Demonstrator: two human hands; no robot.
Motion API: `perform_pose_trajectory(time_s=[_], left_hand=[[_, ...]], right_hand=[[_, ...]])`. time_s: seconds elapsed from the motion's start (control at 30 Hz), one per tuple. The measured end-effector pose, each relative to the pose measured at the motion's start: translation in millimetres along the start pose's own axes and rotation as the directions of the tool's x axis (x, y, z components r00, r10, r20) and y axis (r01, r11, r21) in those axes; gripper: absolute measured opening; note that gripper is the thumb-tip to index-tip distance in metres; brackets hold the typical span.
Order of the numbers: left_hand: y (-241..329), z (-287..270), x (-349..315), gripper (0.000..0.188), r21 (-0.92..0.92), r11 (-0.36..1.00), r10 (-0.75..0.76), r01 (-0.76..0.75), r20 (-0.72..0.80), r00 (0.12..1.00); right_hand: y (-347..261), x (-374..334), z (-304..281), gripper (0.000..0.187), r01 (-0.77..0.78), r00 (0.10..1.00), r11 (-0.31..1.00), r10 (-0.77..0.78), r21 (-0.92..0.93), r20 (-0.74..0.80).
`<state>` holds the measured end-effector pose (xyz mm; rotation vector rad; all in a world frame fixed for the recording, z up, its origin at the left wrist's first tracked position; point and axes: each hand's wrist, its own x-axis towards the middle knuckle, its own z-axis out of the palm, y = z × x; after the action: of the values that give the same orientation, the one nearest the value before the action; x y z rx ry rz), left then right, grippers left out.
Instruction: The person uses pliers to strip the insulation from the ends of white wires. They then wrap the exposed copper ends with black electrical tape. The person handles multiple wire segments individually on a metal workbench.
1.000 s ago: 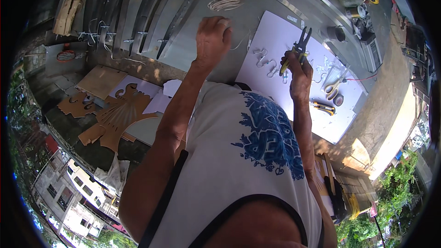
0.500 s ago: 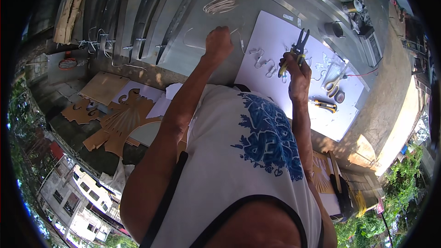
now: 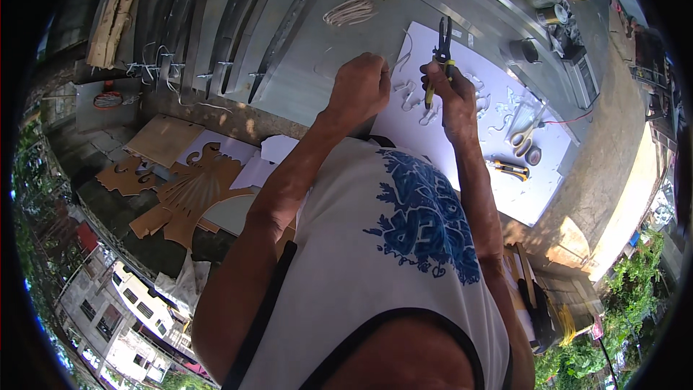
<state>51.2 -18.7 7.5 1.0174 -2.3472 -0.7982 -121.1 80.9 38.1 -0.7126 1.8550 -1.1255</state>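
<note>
My left hand (image 3: 359, 87) is closed in a pinch above the grey metal table. A thin white wire (image 3: 408, 49) curves up from beside its fingers. My right hand (image 3: 455, 97) grips wire strippers (image 3: 445, 42) with dark jaws and yellow-black handles, their tips pointing away from me. The strippers are over the upper left part of a white board (image 3: 512, 206). Small clear pieces joined by white wire (image 3: 411, 95) lie on the board between and below my hands. A coil of white wire (image 3: 349, 11) rests on the table farther off.
Scissors (image 3: 524, 141), a roll of dark tape (image 3: 533, 156) and a yellow-black cutter (image 3: 509, 170) lie on the board's right. Long dark metal strips (image 3: 289, 25) stretch across the table at left. Cut brown panels (image 3: 191, 188) lie lower left. A tin can (image 3: 552, 14) stands at far right.
My left hand has moved right and slightly nearer me, with the wire end now between my hands. My right hand has brought the strippers left and farther away, turning them more upright.
</note>
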Motion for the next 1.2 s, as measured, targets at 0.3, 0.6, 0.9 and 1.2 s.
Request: perform_pose_trajectory(time_s=[0.3,0.6,0.9,1.2], left_hand=[[18,8,2,0.018,-0.211,0.977,0.037,-0.016,0.093,0.995],[14,7,17,0.024,-0.691,0.631,-0.032,0.351,0.429,0.903],[21,-4,16,0.018,-0.516,0.781,-0.072,0.352,0.485,0.871],[37,-8,19,0.022,-0.598,0.646,-0.172,0.474,0.491,0.854]], right_hand=[[-4,-7,1,0.029,0.092,0.995,0.994,-0.093,0.054,0.022],[-17,-20,-18,0.028,0.061,0.982,0.998,-0.062,0.007,0.181],[-6,-15,-27,0.022,0.327,0.937,0.921,-0.286,-0.214,0.201],[-11,-15,-30,0.030,0.501,0.855,0.760,-0.508,-0.414,0.103]])
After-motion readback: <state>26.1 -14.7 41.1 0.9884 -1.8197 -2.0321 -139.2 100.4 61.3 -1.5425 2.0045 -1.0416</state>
